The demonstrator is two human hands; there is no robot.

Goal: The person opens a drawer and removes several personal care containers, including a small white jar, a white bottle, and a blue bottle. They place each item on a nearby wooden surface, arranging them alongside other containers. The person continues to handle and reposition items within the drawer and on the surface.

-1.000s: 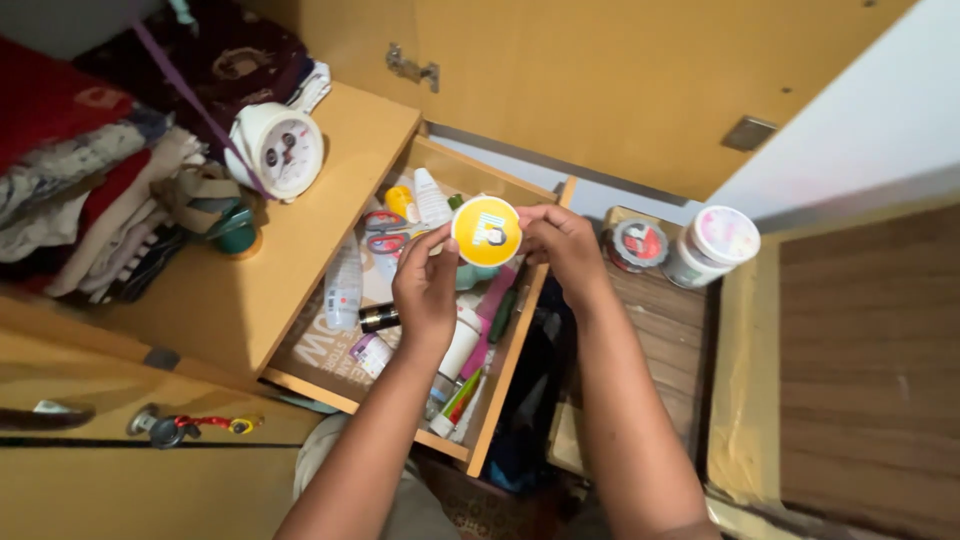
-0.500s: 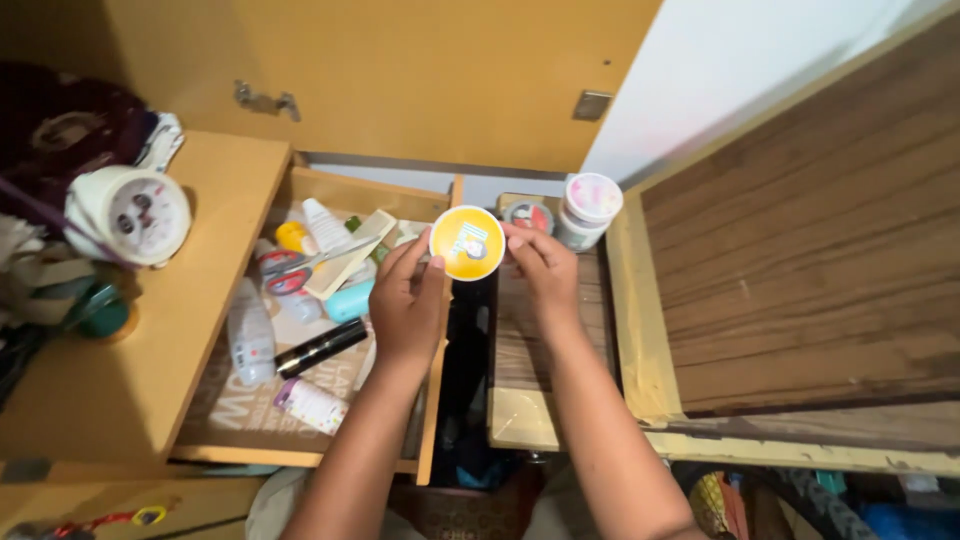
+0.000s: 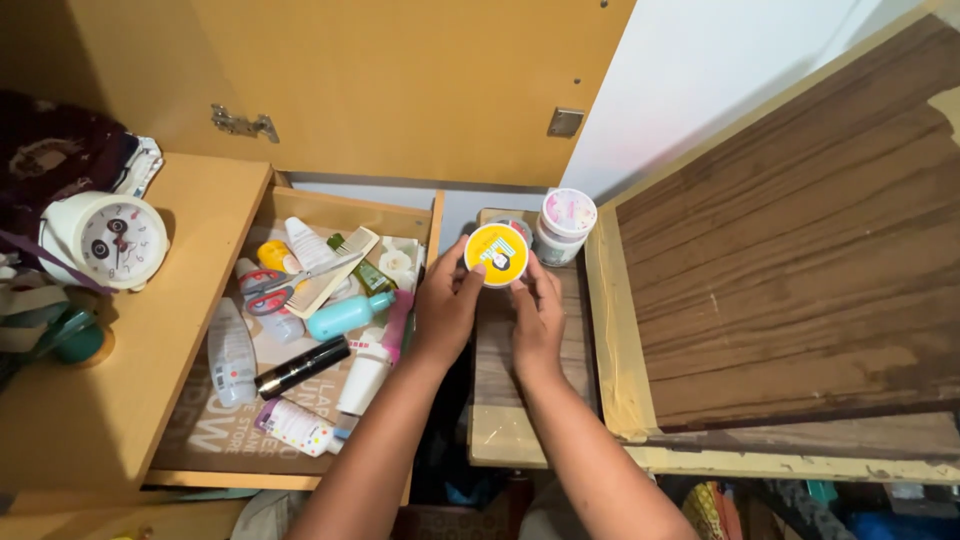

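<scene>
Round yellow tin [image 3: 497, 254] held lid-up between both hands, above the far end of a narrow wooden ledge [image 3: 500, 400], just in front of a white jar with a pinkish lid [image 3: 564, 225] and partly covering a small red-lidded tin [image 3: 517, 226] behind. Left hand [image 3: 447, 305] closed on the tin's left edge, thumb and fingertips curled against the rim. Right hand [image 3: 537, 318] pinching the right and lower edge, fingers narrow around it. Both forearms reaching up from the bottom of the view.

To the left, an open wooden drawer [image 3: 425, 235] crowded with toiletries: red-handled scissors [image 3: 272, 290] lying across a pale comb [image 3: 340, 270], a teal bottle [image 3: 345, 313], a black tube [image 3: 302, 367], a clear bottle [image 3: 232, 352], a white tube [image 3: 365, 375] beside a pink strip, a small yellow bottle [image 3: 272, 256]. Further left, a light wooden shelf [image 3: 150, 340] carrying a white alarm clock [image 3: 108, 240], with folded cloth at the edge. Above, a yellow cupboard door [image 3: 400, 80] with a metal hinge. To the right, a dark wood-grain panel [image 3: 800, 270] in a pale frame
</scene>
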